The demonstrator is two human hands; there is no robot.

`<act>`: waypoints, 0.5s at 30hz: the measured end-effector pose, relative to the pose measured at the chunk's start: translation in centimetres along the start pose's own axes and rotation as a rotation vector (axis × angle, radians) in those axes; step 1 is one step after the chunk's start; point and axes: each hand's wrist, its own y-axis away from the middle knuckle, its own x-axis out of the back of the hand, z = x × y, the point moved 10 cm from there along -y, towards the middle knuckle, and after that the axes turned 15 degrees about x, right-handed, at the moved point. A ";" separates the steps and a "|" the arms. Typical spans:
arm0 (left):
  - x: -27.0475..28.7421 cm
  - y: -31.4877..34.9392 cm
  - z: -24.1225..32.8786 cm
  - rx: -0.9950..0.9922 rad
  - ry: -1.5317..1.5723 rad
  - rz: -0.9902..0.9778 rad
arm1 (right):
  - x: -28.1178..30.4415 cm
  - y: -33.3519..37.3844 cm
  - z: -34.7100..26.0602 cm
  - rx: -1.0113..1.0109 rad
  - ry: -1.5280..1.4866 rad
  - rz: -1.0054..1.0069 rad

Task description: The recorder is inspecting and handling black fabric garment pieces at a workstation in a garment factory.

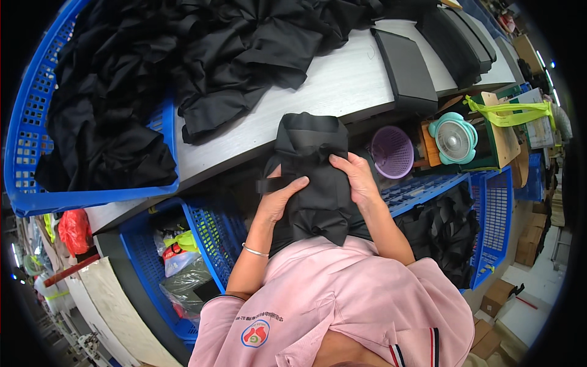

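Observation:
A black cloth piece (318,202), sewn like a small bag with an open upper end, is held up over my lap. My left hand (282,197) grips its left side, thumb on top and most fingers hidden behind the cloth. A short black strap (269,185) sticks out by that hand. On the opposite side my right hand (358,177) pinches the edge, its thumb pressed on the front and the other fingers behind. Just beyond the piece runs the edge of the pale table (342,76), where a heap of black cloth (244,55) lies.
Blue baskets stand around me: one with black cloth (27,153) at far left, one with plastic bags (143,269) below it, another (492,226) at right. A purple bin (392,152) and teal fan (453,139) are at right. Flat black stacks (406,67) lie on the table.

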 end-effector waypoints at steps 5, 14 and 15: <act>1.6 0.2 2.2 -0.234 -0.196 0.104 | -1.2 0.1 -1.6 0.252 0.158 0.015; 2.8 0.5 2.1 -0.054 -0.284 -0.064 | 0.0 -2.2 0.5 0.348 0.396 0.010; 3.2 0.2 1.8 0.002 -0.197 -0.059 | 0.3 -2.4 1.3 0.317 0.313 0.044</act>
